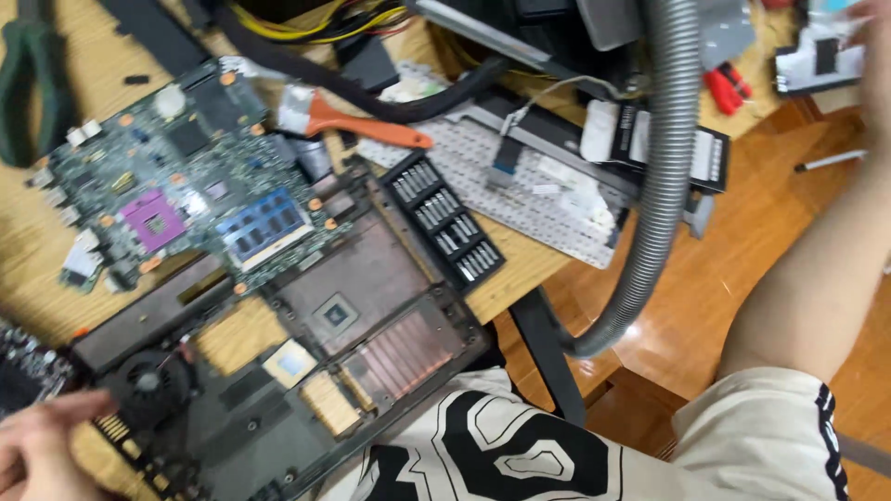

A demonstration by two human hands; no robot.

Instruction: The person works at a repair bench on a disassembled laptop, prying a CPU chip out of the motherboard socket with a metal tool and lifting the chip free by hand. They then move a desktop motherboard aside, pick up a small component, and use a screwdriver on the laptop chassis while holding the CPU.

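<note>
Your left hand [42, 441] rests with loose, empty fingers at the corner of the stripped black plastic laptop base [278, 371]. The green motherboard [176, 176] already lies out beside it. Your blurred right hand [868, 56] reaches away; its grip is unclear.

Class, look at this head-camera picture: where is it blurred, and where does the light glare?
Head view: motion blur smears the left hand and right hand at the frame edges; the green circuit board stays fairly sharp; soft glare shines off the wooden floor; lighting is even, with faint shadows.
</note>
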